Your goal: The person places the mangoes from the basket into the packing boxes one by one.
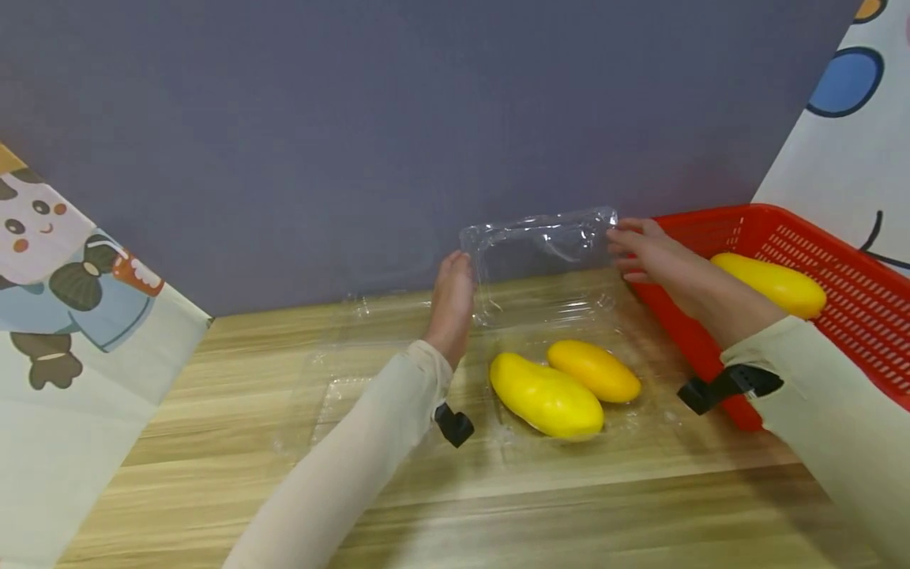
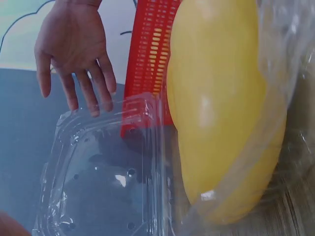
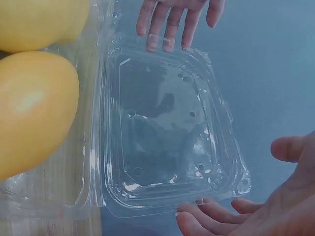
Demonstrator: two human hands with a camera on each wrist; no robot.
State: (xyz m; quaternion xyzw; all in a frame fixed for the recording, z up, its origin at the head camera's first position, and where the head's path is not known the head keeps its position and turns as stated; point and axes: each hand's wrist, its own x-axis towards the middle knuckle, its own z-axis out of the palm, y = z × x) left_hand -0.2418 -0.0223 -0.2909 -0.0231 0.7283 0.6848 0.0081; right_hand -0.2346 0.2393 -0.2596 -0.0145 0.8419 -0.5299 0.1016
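A clear plastic clamshell box (image 1: 498, 435) lies on the table with its lid (image 1: 540, 245) standing raised at the back. Two yellow mangoes sit in its base: a larger one (image 1: 546, 397) in front and a smaller, more orange one (image 1: 596, 370) behind. My left hand (image 1: 452, 304) is at the lid's left edge, fingers straight. At the opposite edge, my right hand (image 1: 661, 261) has its fingers extended, the fingertips (image 3: 189, 221) by the lid's rim. Whether either hand actually touches the plastic is hard to tell.
A red perforated basket (image 1: 682, 348) stands at the right, holding another yellow mango (image 1: 775, 284). Left of the box lies a second clear plastic container (image 1: 341, 395), partly behind my left arm. A grey wall (image 1: 355, 142) rises behind the wooden table (image 1: 178, 442).
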